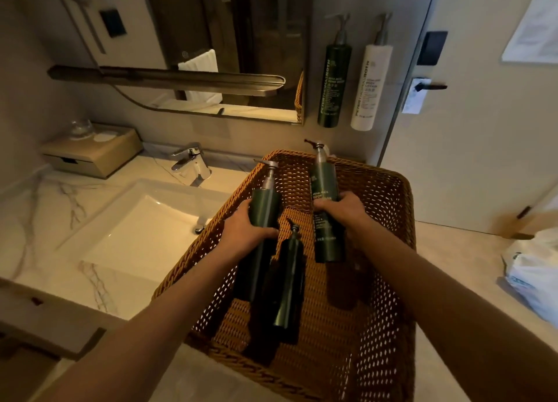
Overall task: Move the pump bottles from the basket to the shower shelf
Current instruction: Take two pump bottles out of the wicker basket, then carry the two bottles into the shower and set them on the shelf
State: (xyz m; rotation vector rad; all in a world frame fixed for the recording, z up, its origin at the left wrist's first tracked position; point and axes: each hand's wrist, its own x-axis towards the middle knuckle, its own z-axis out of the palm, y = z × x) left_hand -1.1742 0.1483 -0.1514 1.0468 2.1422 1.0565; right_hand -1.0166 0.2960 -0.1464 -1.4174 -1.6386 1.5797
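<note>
Over the wicker basket (389, 190) beside the sink (145, 220): gripping one dark green pump bottle (264, 208) in the left hand (244, 229), grip wrapping its middle; clutching a labelled pump bottle (324, 190) in the right hand (344, 211), grip curling round it. Leaving a third pump bottle (287, 283) lying inside the basket between them.

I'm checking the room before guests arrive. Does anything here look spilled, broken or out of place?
Nothing stands out. The left hand and right hand each grip a dark green pump bottle over the wicker basket; a third bottle lies inside. Two wall bottles hang straight, and the sink looks dry.
</note>
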